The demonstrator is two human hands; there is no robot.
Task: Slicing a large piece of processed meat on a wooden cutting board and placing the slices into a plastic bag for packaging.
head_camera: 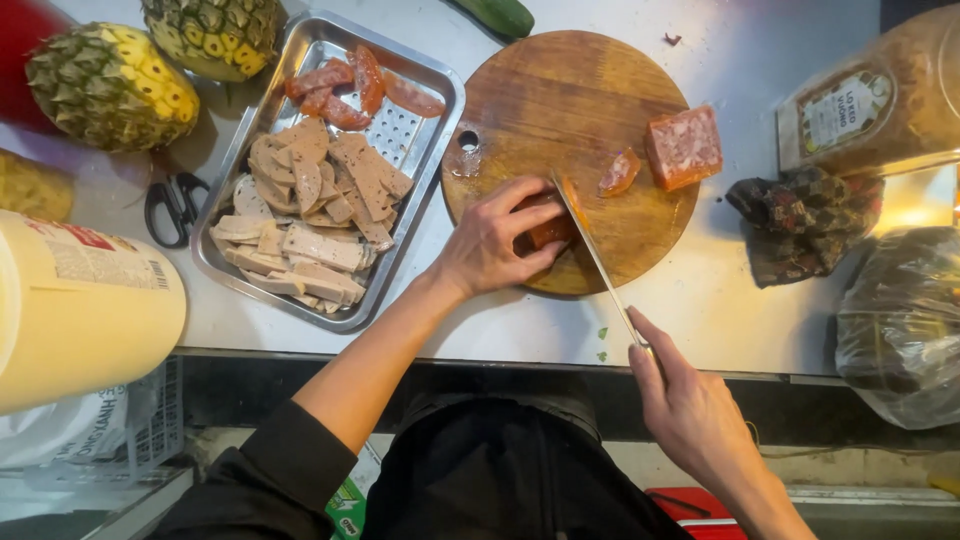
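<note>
**Slicing a block of meat on a round board, with a tray of cut slices beside it**

You stand at the near edge of a pale counter, looking straight down. A round wooden cutting board sits in the middle of it, close enough that both arms reach it without stretching.

Your left hand lies on the near part of the board, fingers curled over a small reddish piece of meat; its grip is closed on that piece, pinning it so it cannot slide. The fingertips tuck back from the blade, which keeps them out of the cutting line.

Your right hand hangs just off the near edge of the counter, its grip wrapped shut around the handle of a long knife. The blade runs diagonally up onto the board and meets the meat right beside your left fingers, the index finger stretched along the handle to steady it.

Further back on the board, towards the right edge, rests one loose slice and beside it the larger uncut block, set apart so the cutting spot stays free.

Left of the board, touching its rim, a metal tray holds piled pale and brownish slices, with red slices at its far end. Beyond the tray, at the far left corner, stand two pineapples. Black scissors lie left of the tray. A patterned cloth is bunched to the right of the board.
</note>
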